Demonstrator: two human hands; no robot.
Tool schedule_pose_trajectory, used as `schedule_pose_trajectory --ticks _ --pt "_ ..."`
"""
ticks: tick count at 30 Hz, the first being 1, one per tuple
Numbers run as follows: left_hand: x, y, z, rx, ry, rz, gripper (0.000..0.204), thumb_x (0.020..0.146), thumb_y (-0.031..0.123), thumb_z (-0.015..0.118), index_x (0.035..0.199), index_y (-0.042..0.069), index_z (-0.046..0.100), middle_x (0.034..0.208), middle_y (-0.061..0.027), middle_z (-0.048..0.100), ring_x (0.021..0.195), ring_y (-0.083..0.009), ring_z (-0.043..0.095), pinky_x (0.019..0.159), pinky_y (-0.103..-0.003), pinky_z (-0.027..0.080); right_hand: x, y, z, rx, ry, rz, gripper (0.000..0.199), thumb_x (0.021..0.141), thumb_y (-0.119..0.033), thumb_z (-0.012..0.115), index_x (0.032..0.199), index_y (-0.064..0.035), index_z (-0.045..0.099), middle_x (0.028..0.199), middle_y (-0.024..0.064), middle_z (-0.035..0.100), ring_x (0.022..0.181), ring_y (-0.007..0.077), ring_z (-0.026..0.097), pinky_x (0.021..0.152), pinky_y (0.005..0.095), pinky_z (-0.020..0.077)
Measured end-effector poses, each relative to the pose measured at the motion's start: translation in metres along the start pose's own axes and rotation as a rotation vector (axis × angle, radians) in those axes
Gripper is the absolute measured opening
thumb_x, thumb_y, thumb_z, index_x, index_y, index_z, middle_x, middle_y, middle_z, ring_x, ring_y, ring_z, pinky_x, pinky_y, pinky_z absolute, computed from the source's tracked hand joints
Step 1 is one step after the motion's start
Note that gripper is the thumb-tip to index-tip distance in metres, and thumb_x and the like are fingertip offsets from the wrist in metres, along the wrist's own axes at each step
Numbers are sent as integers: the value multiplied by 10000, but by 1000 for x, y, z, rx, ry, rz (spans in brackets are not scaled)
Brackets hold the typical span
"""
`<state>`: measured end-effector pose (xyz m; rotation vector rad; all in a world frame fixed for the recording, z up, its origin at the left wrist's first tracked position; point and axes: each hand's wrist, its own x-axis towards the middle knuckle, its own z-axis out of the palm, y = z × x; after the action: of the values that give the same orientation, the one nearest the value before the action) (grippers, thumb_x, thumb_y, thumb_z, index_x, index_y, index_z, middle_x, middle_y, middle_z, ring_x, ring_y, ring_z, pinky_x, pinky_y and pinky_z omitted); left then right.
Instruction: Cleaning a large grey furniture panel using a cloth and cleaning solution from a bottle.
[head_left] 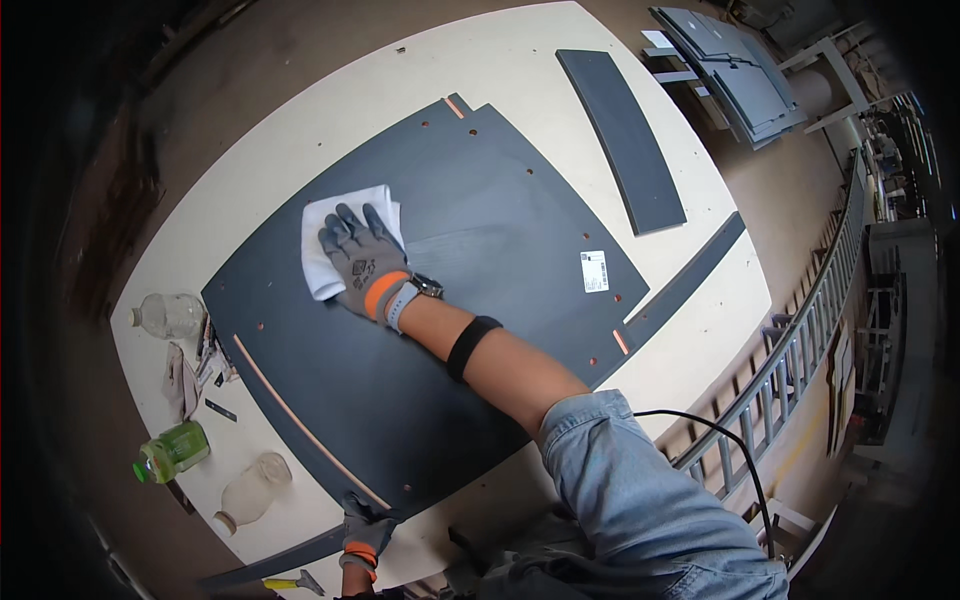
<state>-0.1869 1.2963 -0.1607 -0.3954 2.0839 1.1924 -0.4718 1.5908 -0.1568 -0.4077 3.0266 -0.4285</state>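
Observation:
My right hand (362, 258), in a grey and orange work glove, lies flat with fingers spread on a folded white cloth (318, 222). It presses the cloth against a large dark grey panel (470, 330). A faint pale streak marks the panel just right of the cloth. Several small holes line the panel's borders, and a white label (594, 271) is stuck near its right side. My left hand (368, 528), gloved alike, rests at the panel's near edge with its fingers apart, beside a long copper-coloured strip (300, 418).
A narrow dark panel (625, 145) lies on the white table (480, 50) at right. At left are clear bottles (172, 315) (255, 490), a green bottle (175, 450) and a rag (180, 380). A yellow-handled scraper (292, 583) is near; a ladder (790, 360) stretches beyond the table.

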Motion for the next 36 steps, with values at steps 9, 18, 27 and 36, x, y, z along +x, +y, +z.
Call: schedule_pose_trajectory --ticks 9,18,27,36 --pt "16 46 10 358 143 -389 540 788 406 576 1046 -36 405 878 -204 622 829 -325 642 739 -379 501 10 174 -44 -196 143 649 723 882 -472 378 1420 -15 221 1488 173 189 1399 298 111 1126 428 28" --pt "18 -3 0 186 200 -331 517 796 418 610 1083 25 435 942 -92 558 856 -152 514 769 -315 462 26 116 -32 -121 -34 36 672 876 -445 376 1402 -39 272 1479 130 239 1397 252 138 1139 403 43" --pt "20 39 -4 168 113 -482 441 809 395 618 1045 62 450 880 -41 539 801 -137 501 718 -304 448 -142 224 -51 -196 -59 237 642 880 -367 395 1409 -33 250 1479 154 216 1392 288 136 1140 352 94" --pt "52 32 -3 38 -87 -469 485 793 393 564 1088 20 471 997 -143 598 852 -209 580 694 -380 506 -141 222 -83 -117 -70 315 624 866 -372 415 1339 28 338 1406 234 323 1339 337 271 1112 383 190"
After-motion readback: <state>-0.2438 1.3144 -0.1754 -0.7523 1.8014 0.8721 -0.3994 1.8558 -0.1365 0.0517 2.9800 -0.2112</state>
